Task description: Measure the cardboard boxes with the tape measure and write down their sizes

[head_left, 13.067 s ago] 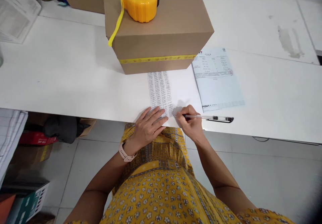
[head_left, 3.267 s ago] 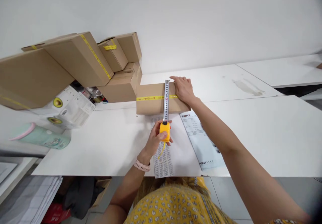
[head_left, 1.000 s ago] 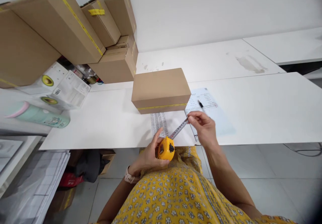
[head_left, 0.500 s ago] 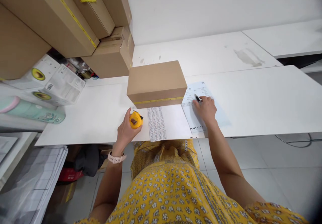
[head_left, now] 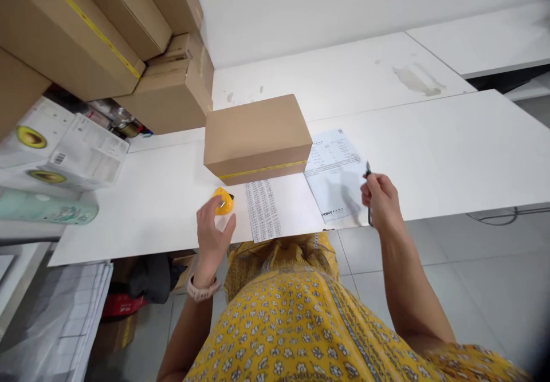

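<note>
A black pen (head_left: 369, 213) is gripped in my right hand (head_left: 383, 201), its tip pointing up and away from me. This hand is above the table's front edge, just right of a printed sheet (head_left: 329, 184). My left hand (head_left: 213, 236) is by a yellow tape measure (head_left: 224, 201) on the table. Its fingers touch the tape measure's near left side, while the thumb stands apart from it. Between my hands, a paper with columns of small print (head_left: 263, 210) lies in front of a closed cardboard box (head_left: 258, 133) with yellow tape.
Cardboard boxes (head_left: 167, 93) are stacked at the back left. White boxes with avocado pictures (head_left: 88, 153) and a mint-green bottle (head_left: 51, 205) stand at the left. The white table (head_left: 429, 158) runs along a wall, with its front edge close to my body.
My right hand has picked the pen up off the printed sheet and moved right with it. My left hand has loosened on the tape measure, its thumb now off it. The view has shifted slightly.
</note>
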Demonstrator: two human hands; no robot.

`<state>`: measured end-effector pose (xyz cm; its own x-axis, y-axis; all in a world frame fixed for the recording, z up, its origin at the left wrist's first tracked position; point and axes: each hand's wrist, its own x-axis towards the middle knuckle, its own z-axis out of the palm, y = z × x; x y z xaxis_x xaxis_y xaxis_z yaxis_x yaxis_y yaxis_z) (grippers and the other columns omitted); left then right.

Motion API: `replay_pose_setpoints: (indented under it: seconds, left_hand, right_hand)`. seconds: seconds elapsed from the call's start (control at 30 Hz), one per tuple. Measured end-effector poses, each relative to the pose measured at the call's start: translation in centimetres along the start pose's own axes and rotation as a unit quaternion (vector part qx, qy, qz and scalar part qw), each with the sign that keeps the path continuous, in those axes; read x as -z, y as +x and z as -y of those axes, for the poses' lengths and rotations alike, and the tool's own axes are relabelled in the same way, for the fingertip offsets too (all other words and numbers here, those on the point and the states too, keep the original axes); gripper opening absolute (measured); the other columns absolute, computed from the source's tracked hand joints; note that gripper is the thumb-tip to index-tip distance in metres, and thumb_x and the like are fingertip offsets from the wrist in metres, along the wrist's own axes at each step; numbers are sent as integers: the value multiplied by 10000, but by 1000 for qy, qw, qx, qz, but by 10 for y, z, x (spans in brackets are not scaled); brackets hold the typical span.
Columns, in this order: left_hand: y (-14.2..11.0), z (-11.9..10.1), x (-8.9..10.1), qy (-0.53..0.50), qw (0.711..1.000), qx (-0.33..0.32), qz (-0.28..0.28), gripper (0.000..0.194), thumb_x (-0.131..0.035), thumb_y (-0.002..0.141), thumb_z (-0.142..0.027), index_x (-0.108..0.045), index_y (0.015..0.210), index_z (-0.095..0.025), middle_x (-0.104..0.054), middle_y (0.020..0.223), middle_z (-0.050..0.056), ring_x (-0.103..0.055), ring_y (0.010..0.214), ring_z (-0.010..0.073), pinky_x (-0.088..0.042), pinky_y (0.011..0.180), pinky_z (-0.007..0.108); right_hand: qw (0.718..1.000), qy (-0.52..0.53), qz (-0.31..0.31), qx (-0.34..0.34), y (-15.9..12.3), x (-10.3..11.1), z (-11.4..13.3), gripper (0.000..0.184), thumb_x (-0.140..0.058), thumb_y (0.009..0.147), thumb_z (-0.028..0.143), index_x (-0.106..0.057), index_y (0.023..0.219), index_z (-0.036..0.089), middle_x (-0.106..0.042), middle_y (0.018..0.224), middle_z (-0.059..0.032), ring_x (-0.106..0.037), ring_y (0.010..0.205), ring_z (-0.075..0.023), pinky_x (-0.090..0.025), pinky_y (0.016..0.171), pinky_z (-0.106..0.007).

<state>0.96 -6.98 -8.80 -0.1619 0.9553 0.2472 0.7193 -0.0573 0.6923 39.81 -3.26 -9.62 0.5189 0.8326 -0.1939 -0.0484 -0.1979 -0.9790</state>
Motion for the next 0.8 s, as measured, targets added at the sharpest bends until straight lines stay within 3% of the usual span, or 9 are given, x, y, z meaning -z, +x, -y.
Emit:
replay_pose_setpoints:
  seconds: [0.07,0.13,0.2,0.27,0.37,0.47,0.6,0.7,0.8]
  left_hand:
    - [-21,-11,-5,-138,985,93,47,513,-689,865,-399,-569,1341,-247,-570,1453,125,-550,1336,304,-405,1170,507]
    - [-34,-18,-11,-254,942,201,88,510,-717,839,-410,-583,1302,-242,-556,1466,128,-549,1353,303,-425,1165,499]
    - [-35,-23,-17,-325,899,281,90,507,-736,807,-390,-589,1266,-233,-542,1469,135,-519,1393,312,-437,1164,497]
    - [-26,-27,-20,-370,867,324,79,504,-740,790,-351,-582,1252,-227,-524,1474,139,-539,1374,314,-485,1123,488]
    - [-6,-31,-20,-424,823,368,89,494,-759,750,-284,-587,1205,-198,-544,1442,144,-671,1184,289,-571,1007,468]
    - [6,-33,-23,-458,786,397,121,505,-792,711,-254,-588,1164,-164,-680,1241,134,-738,934,229,-610,878,422]
    - [9,-35,-42,-438,789,392,177,597,-848,681,-289,-593,1203,-150,-754,893,67,-721,727,195,-585,683,324]
    - [10,-39,-56,-424,807,362,197,613,-902,625,-295,-630,1154,-148,-768,901,68,-732,773,214,-569,671,300]
    - [8,-46,-64,-438,800,342,226,596,-921,612,-284,-647,1125,-151,-778,986,84,-740,841,224,-584,708,308]
  right_hand:
    - [998,17,-33,-58,-44,20,-8,406,-793,751,549,-617,808,188,-453,550,78,-280,440,-49,-196,398,-204]
    - [991,32,-34,-127,-80,31,-19,508,-823,693,585,-695,914,146,-620,623,11,-230,415,-28,-133,372,-215]
    - [984,54,-41,-162,-103,34,-28,587,-844,661,573,-708,1028,135,-756,798,-83,-201,413,-17,-120,362,-221]
    - [980,76,-42,-178,-113,32,-32,627,-859,649,527,-686,1117,147,-795,907,-129,-202,414,-17,-138,357,-221]
    - [974,97,-3,-203,-111,26,-31,636,-851,668,496,-670,1164,142,-804,927,-154,-202,408,-15,-138,350,-210]
    - [969,110,32,-217,-103,21,-30,599,-836,696,510,-684,1141,139,-805,973,-173,-190,404,-8,-127,335,-199]
    - [965,128,46,-222,-89,14,-30,564,-858,661,524,-688,1039,141,-809,935,-178,-202,385,-8,-153,315,-199]
    - [962,132,59,-233,-81,9,-29,561,-877,620,551,-661,941,144,-806,875,-179,-202,370,-3,-153,309,-196]
    - [967,127,45,-217,-76,3,-29,579,-865,621,619,-621,879,161,-797,808,-151,-200,362,0,-149,304,-193]
